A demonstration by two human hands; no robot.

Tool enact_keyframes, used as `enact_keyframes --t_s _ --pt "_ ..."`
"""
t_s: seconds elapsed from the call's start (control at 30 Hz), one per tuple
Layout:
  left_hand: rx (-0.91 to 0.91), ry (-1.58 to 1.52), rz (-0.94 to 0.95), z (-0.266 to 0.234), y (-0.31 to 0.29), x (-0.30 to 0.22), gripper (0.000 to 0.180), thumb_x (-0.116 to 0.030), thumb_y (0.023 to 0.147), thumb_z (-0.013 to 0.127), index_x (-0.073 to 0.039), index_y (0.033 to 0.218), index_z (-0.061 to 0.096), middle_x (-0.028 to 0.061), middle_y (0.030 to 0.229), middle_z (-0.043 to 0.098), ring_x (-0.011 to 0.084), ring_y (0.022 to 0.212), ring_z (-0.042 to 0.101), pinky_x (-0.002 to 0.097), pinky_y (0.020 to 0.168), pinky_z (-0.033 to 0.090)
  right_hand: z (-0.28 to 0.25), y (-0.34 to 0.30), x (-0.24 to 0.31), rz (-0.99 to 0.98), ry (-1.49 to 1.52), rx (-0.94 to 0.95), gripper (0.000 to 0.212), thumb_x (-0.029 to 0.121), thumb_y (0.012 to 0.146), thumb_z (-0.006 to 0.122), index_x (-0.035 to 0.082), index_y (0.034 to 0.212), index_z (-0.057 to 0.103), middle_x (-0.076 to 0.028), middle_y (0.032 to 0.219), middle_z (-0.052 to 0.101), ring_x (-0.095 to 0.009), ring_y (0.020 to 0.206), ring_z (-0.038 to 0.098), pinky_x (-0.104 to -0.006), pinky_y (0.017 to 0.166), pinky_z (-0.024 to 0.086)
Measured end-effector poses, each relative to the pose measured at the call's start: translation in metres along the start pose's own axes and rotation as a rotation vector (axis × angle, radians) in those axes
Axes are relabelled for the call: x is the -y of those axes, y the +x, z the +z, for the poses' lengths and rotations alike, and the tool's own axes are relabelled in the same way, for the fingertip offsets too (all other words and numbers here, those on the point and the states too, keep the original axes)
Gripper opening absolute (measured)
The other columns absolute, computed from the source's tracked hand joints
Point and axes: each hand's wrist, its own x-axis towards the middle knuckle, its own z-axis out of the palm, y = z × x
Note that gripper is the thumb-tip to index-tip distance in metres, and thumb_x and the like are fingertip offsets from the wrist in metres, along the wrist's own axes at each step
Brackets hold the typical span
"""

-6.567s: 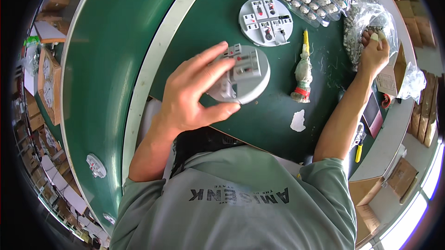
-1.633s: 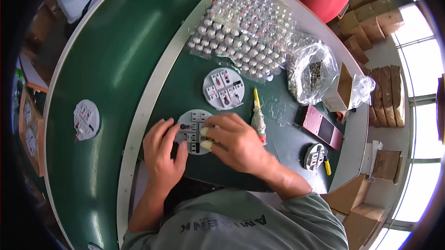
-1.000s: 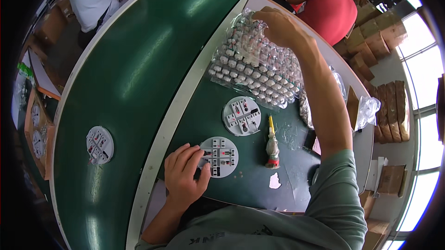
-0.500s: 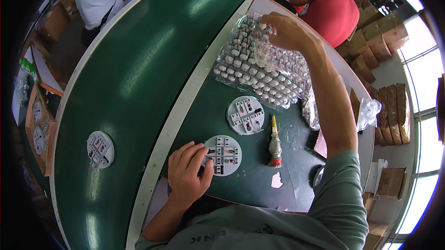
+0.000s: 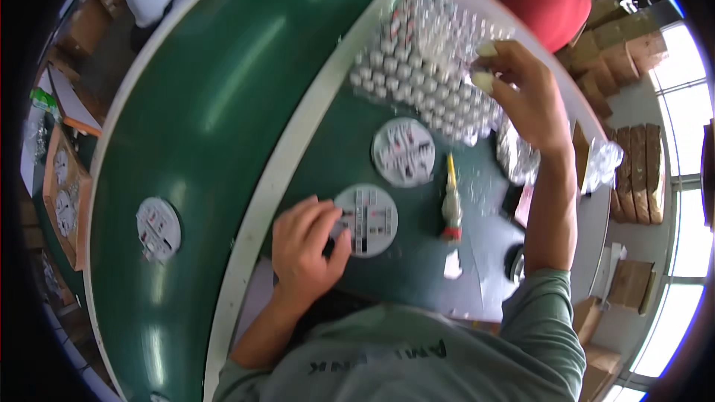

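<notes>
My left hand (image 5: 307,247) rests at the left edge of a round white plate (image 5: 381,217) bearing small dark and light parts. Its fingers are curled and its thumb stands apart from the forefinger. Over the right side of a clear plastic-covered tray (image 5: 417,78), which carries rows of small white parts, is my right hand (image 5: 527,93). Pale finger covers sit on its thumb and forefinger, whose tips are apart. No part shows between them, though blur and clear film hide fine detail. A second round white plate (image 5: 404,152) lies between the tray and the first plate.
A yellow-tipped tool with a wrapped body (image 5: 451,204) lies right of the plates, near a torn white scrap (image 5: 453,264). Another round plate (image 5: 158,229) sits on the green conveyor belt (image 5: 216,171) to the left. Ahead, a person in red (image 5: 547,0) sits close to the table.
My right hand has moved right and nearer, from the tray's top to its right side. My left hand stays at the plate's edge. The whole view has shifted slightly.
</notes>
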Motion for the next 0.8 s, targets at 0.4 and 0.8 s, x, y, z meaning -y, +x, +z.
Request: enact_keyframes --t_s 0.4,0.8 --pt "0.211 -0.097 -0.024 -0.026 0.027 -0.004 0.066 -0.028 0.083 0.087 -0.004 0.140 0.063 0.0152 0.131 0.069 0.0350 0.125 0.064 0.0476 0.107 0.046 0.083 -0.200 0.069 0.169 0.023 0.268 0.030 -0.009 0.076 0.081 0.000 0.104 0.071 -0.013 0.108 0.077 -0.030 0.095 0.073 -0.0378 0.085 0.058" --pt "0.315 -0.073 -0.013 -0.018 0.025 0.009 0.105 -0.027 0.063 0.099 -0.007 0.154 0.052 0.0128 0.133 0.067 0.0319 0.129 0.062 0.0458 0.110 0.046 0.115 -0.119 0.089 -0.091 0.133 0.305 0.026 -0.006 0.079 0.080 0.000 0.103 0.070 -0.014 0.111 0.075 -0.033 0.098 0.073 -0.0391 0.086 0.059"
